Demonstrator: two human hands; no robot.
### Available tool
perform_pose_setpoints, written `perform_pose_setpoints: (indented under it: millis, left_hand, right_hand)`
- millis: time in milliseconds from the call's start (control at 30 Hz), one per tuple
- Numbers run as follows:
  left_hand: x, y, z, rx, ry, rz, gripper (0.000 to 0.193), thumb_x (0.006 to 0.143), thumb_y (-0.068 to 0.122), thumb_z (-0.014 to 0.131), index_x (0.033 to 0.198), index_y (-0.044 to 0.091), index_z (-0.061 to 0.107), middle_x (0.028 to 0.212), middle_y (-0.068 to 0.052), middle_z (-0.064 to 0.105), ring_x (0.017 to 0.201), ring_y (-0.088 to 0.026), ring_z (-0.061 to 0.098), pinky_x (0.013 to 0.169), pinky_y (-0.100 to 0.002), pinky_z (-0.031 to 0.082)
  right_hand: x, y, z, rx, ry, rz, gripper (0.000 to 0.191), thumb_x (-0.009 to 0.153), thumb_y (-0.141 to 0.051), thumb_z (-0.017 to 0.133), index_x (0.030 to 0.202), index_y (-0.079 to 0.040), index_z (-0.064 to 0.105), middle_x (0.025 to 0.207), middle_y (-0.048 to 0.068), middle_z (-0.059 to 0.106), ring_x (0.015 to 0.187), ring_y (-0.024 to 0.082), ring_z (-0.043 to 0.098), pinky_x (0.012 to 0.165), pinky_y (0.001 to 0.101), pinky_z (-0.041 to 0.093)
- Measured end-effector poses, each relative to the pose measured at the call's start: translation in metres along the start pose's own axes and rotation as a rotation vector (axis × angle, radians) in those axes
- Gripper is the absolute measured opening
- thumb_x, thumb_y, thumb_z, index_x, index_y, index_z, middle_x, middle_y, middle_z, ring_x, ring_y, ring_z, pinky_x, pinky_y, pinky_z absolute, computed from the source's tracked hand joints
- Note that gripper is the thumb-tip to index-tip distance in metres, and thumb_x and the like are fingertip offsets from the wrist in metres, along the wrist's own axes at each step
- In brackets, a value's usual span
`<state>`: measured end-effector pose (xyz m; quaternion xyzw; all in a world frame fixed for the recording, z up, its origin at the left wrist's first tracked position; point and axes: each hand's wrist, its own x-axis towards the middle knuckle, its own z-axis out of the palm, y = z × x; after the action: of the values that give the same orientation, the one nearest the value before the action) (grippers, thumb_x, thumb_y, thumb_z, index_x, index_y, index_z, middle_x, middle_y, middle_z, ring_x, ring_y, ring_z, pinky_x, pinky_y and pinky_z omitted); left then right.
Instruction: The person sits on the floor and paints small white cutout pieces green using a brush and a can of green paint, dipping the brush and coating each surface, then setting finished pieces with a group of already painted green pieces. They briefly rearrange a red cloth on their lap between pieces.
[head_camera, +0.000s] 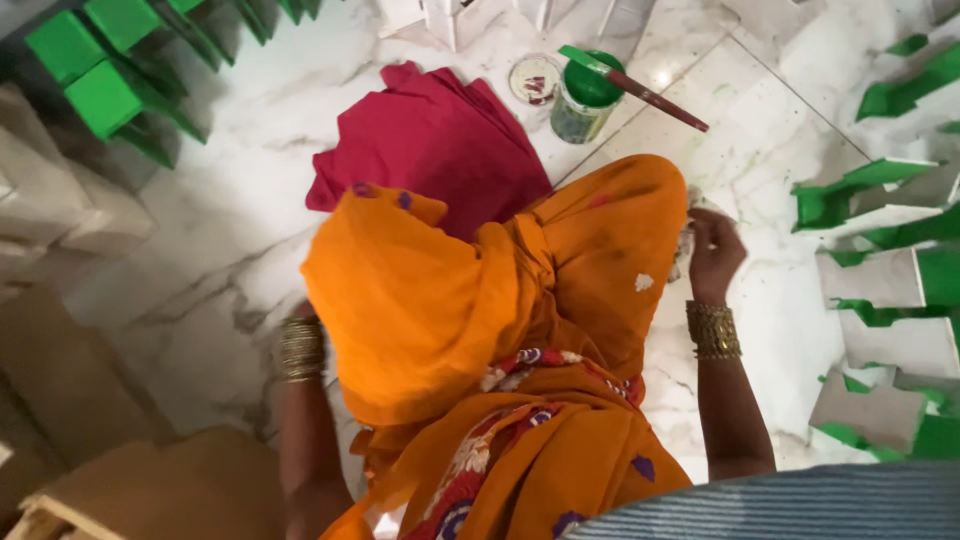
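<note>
Round green paint tin (583, 100) on floor, round lid (534, 78) just beside

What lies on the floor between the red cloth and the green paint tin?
In the head view, a small round lid lies on the marble floor between the red cloth and the green paint tin.

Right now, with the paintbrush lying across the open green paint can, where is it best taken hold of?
Grip the dark red handle of the green-bristled paintbrush where it juts out past the round green paint can, coming from the right. The bristle end looks wet with green paint and rests over the can's rim, while the handle hangs free above the white marble floor.
</note>
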<state>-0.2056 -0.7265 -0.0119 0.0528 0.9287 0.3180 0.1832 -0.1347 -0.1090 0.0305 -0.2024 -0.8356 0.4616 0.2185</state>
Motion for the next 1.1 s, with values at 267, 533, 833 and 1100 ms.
perform_pose_setpoints:
  millis: [267, 533, 833, 1100]
  left_hand:
    - [0.005, 0.094, -0.147, -0.250, 0.387, 0.236, 0.034, 0.105, 0.012, 0.061, 0.138, 0.011, 0.067, 0.114, -0.012, 0.076, 0.096, -0.019, 0.072, 0.085, -0.033, 0.058]
    - [0.031, 0.187, -0.092, 0.143, 0.310, 0.457, 0.046, 0.097, 0.026, 0.070, 0.142, 0.020, 0.062, 0.118, -0.011, 0.072, 0.093, -0.033, 0.068, 0.081, -0.044, 0.054]
    - [0.061, 0.242, 0.102, 0.458, 0.049, 0.860, 0.068, 0.075, 0.037, 0.075, 0.129, -0.001, 0.058, 0.117, -0.018, 0.069, 0.095, -0.036, 0.067, 0.075, -0.047, 0.053]
    - [0.082, 0.251, 0.017, 0.233, -0.015, 0.446, 0.056, 0.080, 0.034, 0.073, 0.125, 0.003, 0.061, 0.115, -0.015, 0.070, 0.094, -0.035, 0.068, 0.075, -0.045, 0.054]
  right_hand:
    - [-0.072, -0.070, 0.068, -0.829, -0.432, -0.754, 0.076, 0.083, -0.035, 0.070, 0.146, 0.000, 0.045, 0.150, 0.022, 0.044, 0.142, 0.040, 0.038, 0.115, 0.0641, 0.026]
    - [-0.052, -0.057, 0.061, -0.822, -0.719, -0.914, 0.071, 0.087, -0.044, 0.064, 0.153, -0.023, 0.047, 0.160, 0.002, 0.043, 0.149, 0.027, 0.034, 0.122, 0.0635, 0.018]
    - [0.070, 0.038, -0.019, -0.819, 0.101, -0.380, 0.069, 0.099, -0.034, 0.074, 0.155, -0.006, 0.047, 0.161, 0.022, 0.043, 0.146, 0.042, 0.041, 0.122, 0.0608, 0.029]
    - [0.174, 0.108, -0.137, -0.997, 0.635, 0.026, 0.086, 0.087, -0.036, 0.092, 0.152, -0.004, 0.045, 0.158, 0.028, 0.041, 0.135, 0.047, 0.047, 0.111, 0.0573, 0.039]
